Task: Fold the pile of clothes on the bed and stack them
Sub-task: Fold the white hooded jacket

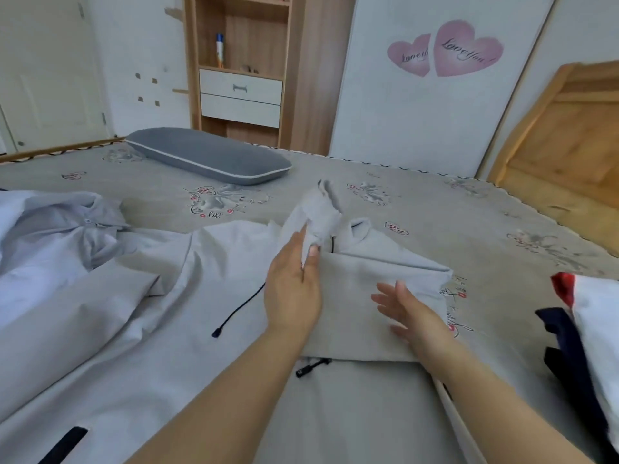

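A light grey hooded garment [187,296] with dark drawcords lies spread across the bed [435,209] in front of me. Its right side is folded inward into a flat panel [355,306]. My left hand [294,286] pinches a raised grey sleeve [318,212] between thumb and fingers, holding it up above the fold. On the folded panel's right part, my right hand [408,309] lies flat with its fingers spread. A pale blue-white garment [50,229] lies crumpled at the left.
A grey pillow [207,155] lies at the far side of the bed. A white, red and navy garment [589,333] sits at the right edge. A wooden shelf unit [241,65], a white wardrobe and a wooden headboard [566,135] stand beyond the bed.
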